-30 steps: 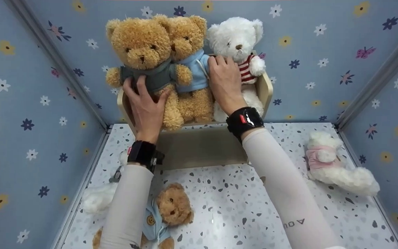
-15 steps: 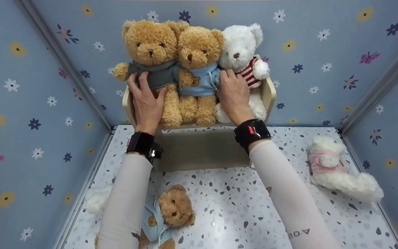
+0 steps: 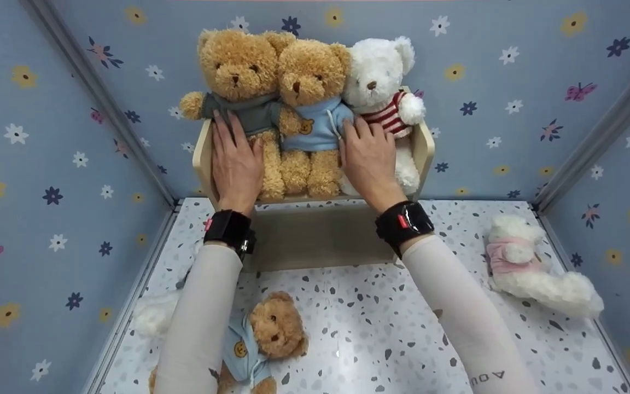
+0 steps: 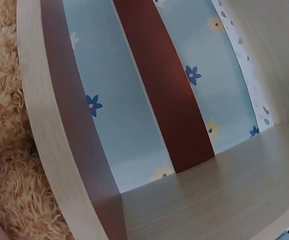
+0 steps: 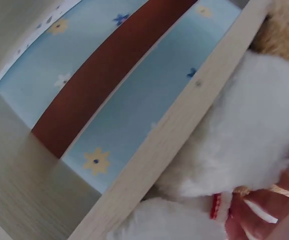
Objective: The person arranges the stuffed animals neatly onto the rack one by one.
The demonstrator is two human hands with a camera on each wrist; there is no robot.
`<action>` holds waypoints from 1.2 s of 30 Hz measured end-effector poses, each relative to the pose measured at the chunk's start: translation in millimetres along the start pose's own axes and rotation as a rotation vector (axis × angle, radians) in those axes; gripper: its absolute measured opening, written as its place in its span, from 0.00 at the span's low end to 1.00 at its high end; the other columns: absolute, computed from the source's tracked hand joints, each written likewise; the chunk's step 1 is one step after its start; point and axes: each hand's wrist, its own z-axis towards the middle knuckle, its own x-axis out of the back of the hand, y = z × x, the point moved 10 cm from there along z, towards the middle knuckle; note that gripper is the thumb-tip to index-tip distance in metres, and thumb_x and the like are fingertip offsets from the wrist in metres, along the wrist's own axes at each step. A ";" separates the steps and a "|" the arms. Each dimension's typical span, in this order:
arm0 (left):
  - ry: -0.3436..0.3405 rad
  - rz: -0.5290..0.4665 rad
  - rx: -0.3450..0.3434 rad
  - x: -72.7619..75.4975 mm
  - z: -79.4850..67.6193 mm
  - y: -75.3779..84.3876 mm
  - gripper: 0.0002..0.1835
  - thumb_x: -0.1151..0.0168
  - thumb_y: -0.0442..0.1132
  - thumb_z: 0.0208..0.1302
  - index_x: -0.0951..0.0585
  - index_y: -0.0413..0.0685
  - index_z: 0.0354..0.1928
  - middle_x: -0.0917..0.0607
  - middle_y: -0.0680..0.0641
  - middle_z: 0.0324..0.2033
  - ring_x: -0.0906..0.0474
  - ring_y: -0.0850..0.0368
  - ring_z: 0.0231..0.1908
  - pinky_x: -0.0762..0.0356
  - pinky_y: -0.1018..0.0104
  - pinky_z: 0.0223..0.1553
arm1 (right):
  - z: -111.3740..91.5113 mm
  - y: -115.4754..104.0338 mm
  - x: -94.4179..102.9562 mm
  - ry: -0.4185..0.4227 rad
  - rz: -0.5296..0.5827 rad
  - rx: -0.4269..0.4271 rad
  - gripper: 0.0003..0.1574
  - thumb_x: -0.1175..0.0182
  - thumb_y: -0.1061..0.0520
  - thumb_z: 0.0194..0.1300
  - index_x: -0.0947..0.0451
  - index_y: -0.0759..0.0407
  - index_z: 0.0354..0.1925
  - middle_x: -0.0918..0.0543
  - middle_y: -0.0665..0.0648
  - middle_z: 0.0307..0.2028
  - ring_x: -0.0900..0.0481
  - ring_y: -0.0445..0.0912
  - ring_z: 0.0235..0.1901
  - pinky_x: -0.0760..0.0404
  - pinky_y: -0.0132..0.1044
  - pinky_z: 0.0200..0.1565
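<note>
Three teddy bears sit side by side on a small pale wooden bench (image 3: 426, 148). The left one, a tan bear in a dark grey-green top (image 3: 238, 57), has my left hand (image 3: 237, 164) resting on its front with fingers stretched upward. In the middle is a tan bear in a light blue hoodie (image 3: 315, 128). A white bear in a red-striped top (image 3: 376, 68) sits at the right. My right hand (image 3: 369, 156), its fingers loosely bent, touches between those two. In the right wrist view its fingers (image 5: 259, 212) lie against the striped top; both hands hide parts of the bears.
On the speckled floor lie a brown bear in a blue hoodie (image 3: 276, 328), a white plush (image 3: 153, 314) partly behind my left arm, and a white plush in pink (image 3: 517, 254) at the right. Flowered panels enclose three sides. A red-brown slat (image 4: 162, 85) crosses under the seat.
The bears on the bench have come closer together, the middle one now facing forward between its neighbours. My left fingers have straightened, and my right fingers have loosened and spread slightly.
</note>
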 end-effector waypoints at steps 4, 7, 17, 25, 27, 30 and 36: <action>-0.007 -0.015 -0.028 -0.7 -20.3 -0.2 0.39 0.56 0.54 0.84 0.51 0.35 0.81 0.57 0.30 0.80 0.60 0.34 0.79 0.59 0.49 0.79 | -24.3 -15.0 1.2 -0.017 0.044 0.087 0.32 0.52 0.42 0.81 0.30 0.56 0.73 0.31 0.62 0.74 0.32 0.62 0.69 0.33 0.60 0.65; -0.039 -0.013 -0.061 -3.4 -40.7 2.5 0.39 0.57 0.58 0.82 0.46 0.41 0.82 0.55 0.31 0.80 0.60 0.33 0.79 0.63 0.43 0.79 | -45.5 -33.0 1.1 -0.005 0.074 0.217 0.34 0.53 0.38 0.80 0.28 0.55 0.72 0.31 0.62 0.74 0.35 0.63 0.72 0.38 0.66 0.68; -0.093 0.036 -0.122 -12.6 -60.8 3.7 0.36 0.56 0.63 0.78 0.35 0.50 0.79 0.41 0.35 0.78 0.54 0.34 0.79 0.64 0.34 0.76 | -71.6 -39.3 -9.1 -0.021 0.017 0.327 0.34 0.41 0.38 0.73 0.27 0.51 0.69 0.22 0.58 0.67 0.32 0.62 0.70 0.38 0.73 0.66; -0.014 0.045 -0.161 -12.9 -49.0 -2.6 0.33 0.56 0.59 0.77 0.31 0.50 0.76 0.33 0.35 0.74 0.46 0.34 0.76 0.52 0.35 0.75 | -70.2 -29.9 -13.3 -0.045 0.058 0.261 0.34 0.42 0.43 0.70 0.27 0.53 0.69 0.23 0.58 0.68 0.31 0.63 0.69 0.38 0.72 0.66; 0.000 0.043 -0.170 -13.2 -49.5 -2.4 0.34 0.56 0.59 0.77 0.31 0.48 0.75 0.33 0.35 0.74 0.45 0.33 0.75 0.52 0.35 0.75 | -71.1 -29.7 -14.5 -0.059 0.069 0.248 0.34 0.41 0.43 0.70 0.28 0.53 0.69 0.24 0.58 0.68 0.33 0.64 0.70 0.39 0.73 0.66; 0.007 0.034 -0.175 -13.3 -52.2 -2.5 0.35 0.57 0.61 0.78 0.32 0.45 0.75 0.34 0.34 0.75 0.46 0.32 0.76 0.54 0.36 0.76 | -73.4 -30.4 -15.0 -0.082 0.077 0.239 0.35 0.42 0.42 0.72 0.30 0.53 0.71 0.26 0.59 0.70 0.37 0.65 0.72 0.42 0.74 0.67; 0.025 0.019 -0.217 -14.5 -72.2 -4.4 0.44 0.65 0.70 0.78 0.42 0.44 0.81 0.47 0.37 0.80 0.57 0.33 0.79 0.66 0.43 0.78 | -81.4 -30.6 -7.2 -0.058 0.089 0.228 0.37 0.46 0.39 0.77 0.32 0.55 0.74 0.30 0.59 0.74 0.40 0.65 0.75 0.44 0.73 0.69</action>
